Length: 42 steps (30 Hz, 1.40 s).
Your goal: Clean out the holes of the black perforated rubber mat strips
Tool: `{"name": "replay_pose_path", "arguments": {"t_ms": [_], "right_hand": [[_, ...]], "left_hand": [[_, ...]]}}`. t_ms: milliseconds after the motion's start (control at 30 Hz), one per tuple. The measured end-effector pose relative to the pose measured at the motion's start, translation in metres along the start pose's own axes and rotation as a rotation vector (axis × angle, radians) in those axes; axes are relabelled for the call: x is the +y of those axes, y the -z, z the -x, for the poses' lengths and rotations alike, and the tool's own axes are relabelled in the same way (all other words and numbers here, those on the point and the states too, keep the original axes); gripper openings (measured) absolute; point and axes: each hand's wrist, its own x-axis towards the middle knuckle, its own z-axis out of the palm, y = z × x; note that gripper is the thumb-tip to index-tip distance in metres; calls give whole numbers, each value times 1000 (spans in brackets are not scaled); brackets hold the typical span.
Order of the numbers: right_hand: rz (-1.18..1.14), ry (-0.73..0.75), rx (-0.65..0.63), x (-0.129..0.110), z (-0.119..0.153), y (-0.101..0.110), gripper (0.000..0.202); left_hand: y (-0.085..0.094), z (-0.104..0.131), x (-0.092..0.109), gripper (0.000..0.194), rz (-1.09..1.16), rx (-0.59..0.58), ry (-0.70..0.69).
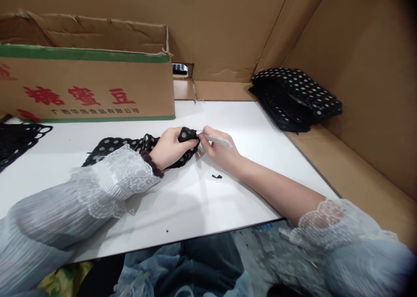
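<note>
Black fabric with white polka dots (107,147) lies bunched on the white table. My left hand (171,147) is closed on it, with the thumb pressing on a fold near the fabric's right end. Pinched between the fingers of my right hand (218,145) is a slim white-handled tool (220,140); its thin tip reaches the fabric's edge beside my left thumb. Whether that tip is a blade or a hook is too small to tell. A small black scrap (216,176) lies on the table below my right hand.
A cardboard box (107,84) with red lettering stands at the back left. Folded dotted black fabric (296,97) is stacked at the back right. More black openwork fabric (19,143) lies at the left edge. Cardboard walls (228,32) enclose the white table (234,201).
</note>
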Motion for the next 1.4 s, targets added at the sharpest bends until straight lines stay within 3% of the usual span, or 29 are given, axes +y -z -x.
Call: {"name": "replay_pose_path", "arguments": {"t_ms": [200,333,433,500,600,700,767,867,967,1100,1267,1400], "right_hand": [[25,-77,48,0,-3,2,25],[-94,-100,226,12,-5,23,26],[24,-100,354,29,-8,42,23],[207,-63,297,42,-11,48,18],[461,-40,85,60,-13,46,13],[525,-35,-109,70,-13,39,25],[445,-32,-83,67,-12,38,31],[98,-18,5,43,-12,39,27],[-286,-14,-222,8,-11,37,23],[-419,17,-285,-17,-13,27,16],[-474,23,-310,-17,-13,21,19],[-567,-4,-305,-19,-8,20,18]], "left_hand": [[3,-1,2,22,1,-30,69],[9,-4,2,27,-65,-111,97],[15,-10,-2,32,-117,-153,-3],[17,-14,-6,32,-139,-143,-130],[19,-18,-10,29,-140,-156,-235],[20,-17,-10,22,-173,-200,-268],[20,-16,-8,22,-210,-212,-274],[21,-12,-5,24,-276,-167,-273],[19,-9,-3,25,-338,-133,-323],[20,-8,-2,26,-439,-148,-405],[21,-7,-2,27,-568,-111,-495],[14,-3,0,31,-416,-98,-446]]}}
